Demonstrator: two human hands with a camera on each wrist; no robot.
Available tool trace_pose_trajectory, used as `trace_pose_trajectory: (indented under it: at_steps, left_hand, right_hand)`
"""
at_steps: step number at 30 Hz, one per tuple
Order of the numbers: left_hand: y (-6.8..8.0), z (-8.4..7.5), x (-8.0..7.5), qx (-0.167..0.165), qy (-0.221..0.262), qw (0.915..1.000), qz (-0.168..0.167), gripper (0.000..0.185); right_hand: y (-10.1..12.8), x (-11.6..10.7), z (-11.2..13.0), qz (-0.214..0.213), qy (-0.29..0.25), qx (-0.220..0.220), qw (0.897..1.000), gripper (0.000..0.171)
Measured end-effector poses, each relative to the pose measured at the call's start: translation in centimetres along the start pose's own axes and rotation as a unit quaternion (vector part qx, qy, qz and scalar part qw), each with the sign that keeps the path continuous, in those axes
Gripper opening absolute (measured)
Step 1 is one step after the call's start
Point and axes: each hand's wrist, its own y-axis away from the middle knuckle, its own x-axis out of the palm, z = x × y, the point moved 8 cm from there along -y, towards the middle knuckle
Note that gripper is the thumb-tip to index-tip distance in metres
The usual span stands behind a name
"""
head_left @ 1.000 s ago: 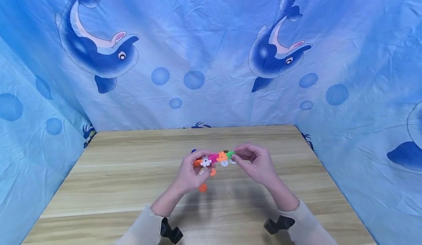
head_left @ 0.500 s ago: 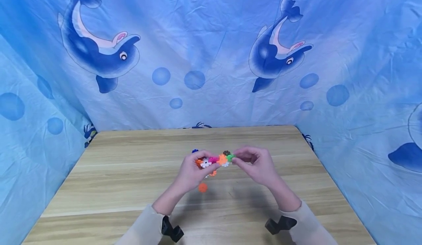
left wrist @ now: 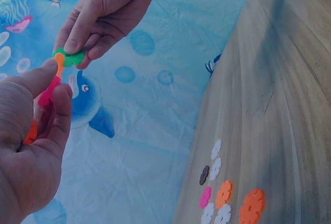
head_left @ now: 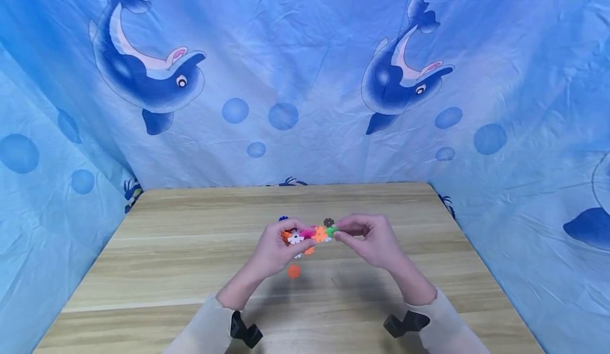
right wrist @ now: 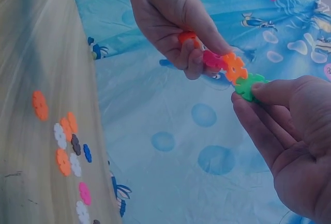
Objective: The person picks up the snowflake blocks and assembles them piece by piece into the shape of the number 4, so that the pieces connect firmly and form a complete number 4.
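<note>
I see a blue dolphin-print cloth [head_left: 305, 79] hung behind and beside a wooden table [head_left: 167, 269]. Above the table's middle my left hand [head_left: 276, 248] pinches the orange-and-pink end of a short chain of snowflake discs [right wrist: 227, 66], held in the air between both hands. My right hand [head_left: 369, 240] pinches the green disc [right wrist: 247, 87] at the chain's other end between thumb and forefinger. Loose discs [right wrist: 67, 146] lie scattered on the tabletop below, one orange disc [head_left: 294, 271] nearest me.
</note>
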Motion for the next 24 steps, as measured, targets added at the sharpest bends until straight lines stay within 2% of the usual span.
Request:
trace_pose_trajectory:
  at_steps: [11, 15, 24]
  left_hand:
    - [-0.39, 0.17, 0.19, -0.001, -0.017, 0.9998, 0.008, 0.017]
    - [-0.36, 0.28, 0.32, -0.003, -0.014, 0.9998, 0.016, 0.017]
    - [-0.38, -0.11, 0.29, 0.017, -0.007, 0.9991, 0.039, 0.012]
  right_hand:
    - [-0.14, -0.24, -0.34, 0.012, 0.047, 0.023, 0.999, 0.011]
    - [-0.10, -0.22, -0.25, 0.021, 0.038, 0.014, 0.999, 0.010]
    - [-0.15, 0.28, -0.28, 0.036, 0.003, -0.020, 0.999, 0.010]
